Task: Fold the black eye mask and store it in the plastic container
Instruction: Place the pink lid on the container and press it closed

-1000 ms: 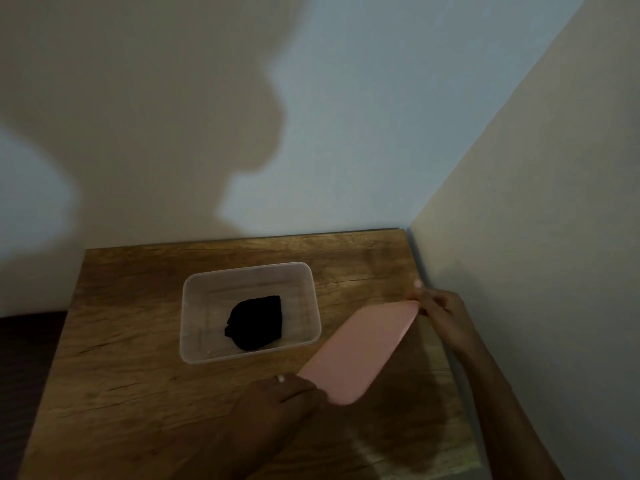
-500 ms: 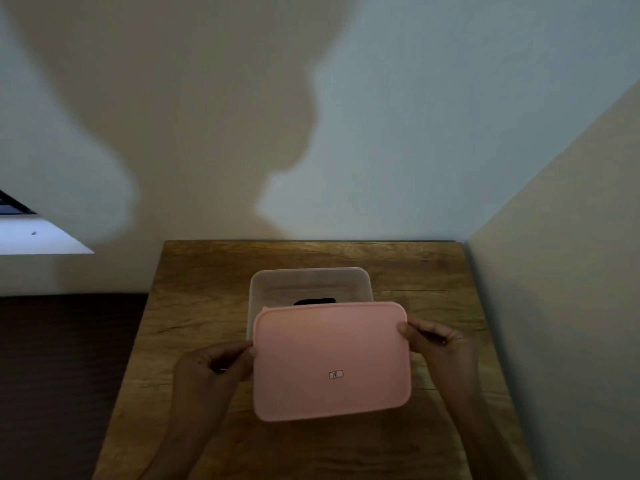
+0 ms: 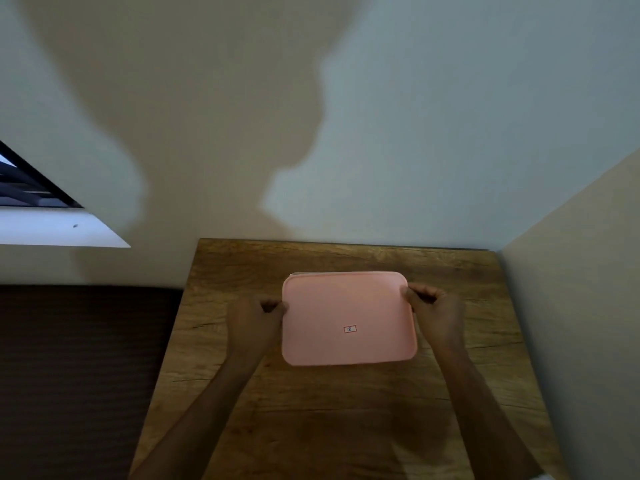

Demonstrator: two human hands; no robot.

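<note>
A pink lid (image 3: 346,317) with a small label lies flat over the plastic container on the wooden table (image 3: 329,410). Only a thin sliver of the container's far rim (image 3: 311,273) shows above the lid. The black eye mask is hidden beneath the lid. My left hand (image 3: 254,320) pinches the lid's left edge. My right hand (image 3: 438,313) grips the lid's right edge near the far corner.
The table sits in a corner, with a wall behind it and another wall (image 3: 571,306) close along its right side. A dark surface (image 3: 79,375) lies to the left of the table. A window ledge (image 3: 52,230) is at the upper left.
The lid went from tilted beside the open container, to held above its near half, to lying over the whole container. The mask is no longer visible. The camera view shifted left.
</note>
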